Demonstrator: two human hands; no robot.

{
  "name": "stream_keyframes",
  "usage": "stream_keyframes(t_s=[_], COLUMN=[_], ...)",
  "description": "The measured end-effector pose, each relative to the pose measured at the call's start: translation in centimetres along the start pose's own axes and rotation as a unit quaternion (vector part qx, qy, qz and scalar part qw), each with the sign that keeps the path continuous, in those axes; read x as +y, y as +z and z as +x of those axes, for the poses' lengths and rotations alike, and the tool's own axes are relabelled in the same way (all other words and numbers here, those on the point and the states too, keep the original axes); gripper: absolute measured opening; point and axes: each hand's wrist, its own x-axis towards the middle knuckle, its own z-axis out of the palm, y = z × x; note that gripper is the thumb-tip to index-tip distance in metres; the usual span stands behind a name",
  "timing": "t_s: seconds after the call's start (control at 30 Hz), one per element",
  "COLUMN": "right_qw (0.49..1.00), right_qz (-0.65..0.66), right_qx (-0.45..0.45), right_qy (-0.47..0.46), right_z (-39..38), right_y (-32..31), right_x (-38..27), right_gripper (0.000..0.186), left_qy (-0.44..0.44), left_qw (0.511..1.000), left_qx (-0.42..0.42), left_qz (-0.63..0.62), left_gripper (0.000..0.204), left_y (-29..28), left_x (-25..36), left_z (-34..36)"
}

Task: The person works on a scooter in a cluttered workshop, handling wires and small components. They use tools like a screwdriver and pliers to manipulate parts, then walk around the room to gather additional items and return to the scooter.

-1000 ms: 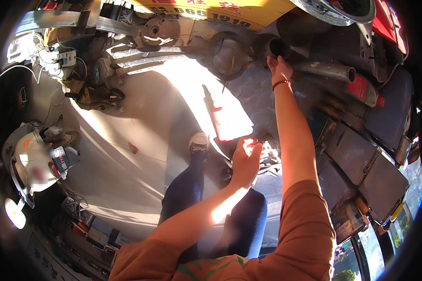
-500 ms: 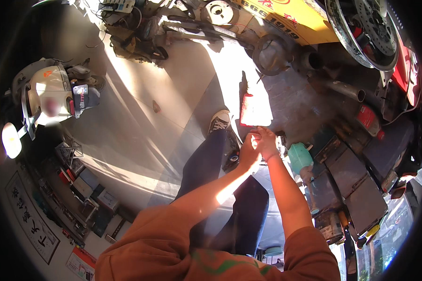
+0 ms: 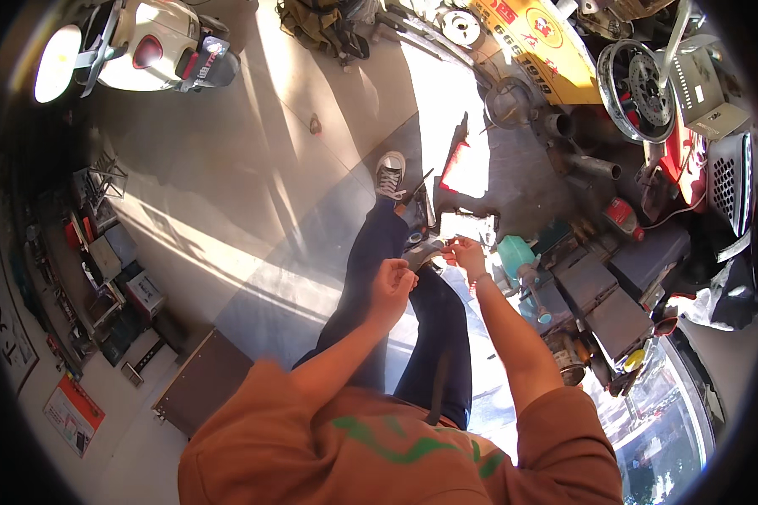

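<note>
My left hand [image 3: 392, 284] is in front of my knees, its fingers curled together; anything inside them is too small to make out. A little to the right and farther off is my right hand [image 3: 464, 255], its thumb and fingers pinched together on something I cannot make out. Between the two hands, close to the right fingertips, shows a small dark grey piece [image 3: 422, 253]; whether either hand touches it I cannot tell. Just beyond the hands lies a brightly sunlit object [image 3: 472, 225], its detail washed out. Farther away is a red and white item [image 3: 459, 167] in strong sun.
To my right stand a turquoise container [image 3: 516, 255], dark boxes [image 3: 619, 321] and a red-labelled bottle [image 3: 622, 217]. A wheel with a brake disc [image 3: 640, 93] is at the far right. At the far left is a white scooter [image 3: 147, 50]; my shoe [image 3: 390, 177] rests on the tiled floor.
My hands were together and have moved apart, the left one coming back toward me and leftward. The whole view has shifted and turned, and the grey piece now shows between the hands.
</note>
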Motion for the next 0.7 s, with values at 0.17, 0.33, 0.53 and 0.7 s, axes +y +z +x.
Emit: stream_keyframes(t_s=[0.17, 0.33, 0.53, 0.7], right_qw=[0.993, 0.992, 0.982, 0.988], right_qz=[-0.113, -0.113, -0.108, -0.077], right_qx=[-0.024, 0.051, 0.152, 0.134], right_qy=[0.02, 0.003, -0.038, 0.029], right_z=[-5.5, -7.3, -12.7, -18.7], right_y=[4.6, 8.0, 10.2, 15.9], right_x=[-2.1, -1.7, -0.6, -3.5], right_gripper=[0.019, 0.015, 0.016, 0.018], left_qy=[-0.006, 0.014, 0.048, 0.097], left_qw=[1.0, 0.999, 0.997, 0.976], left_qx=[0.012, -0.021, -0.039, 0.196], left_qz=[-0.017, -0.023, 0.039, 0.011], left_gripper=[0.02, 0.017, 0.018, 0.014], left_y=[-5.7, -10.3, -22.8, -37.3], left_x=[1.6, 5.4, 16.7, 21.9], left_z=[-4.8, -4.3, -3.4, -1.2])
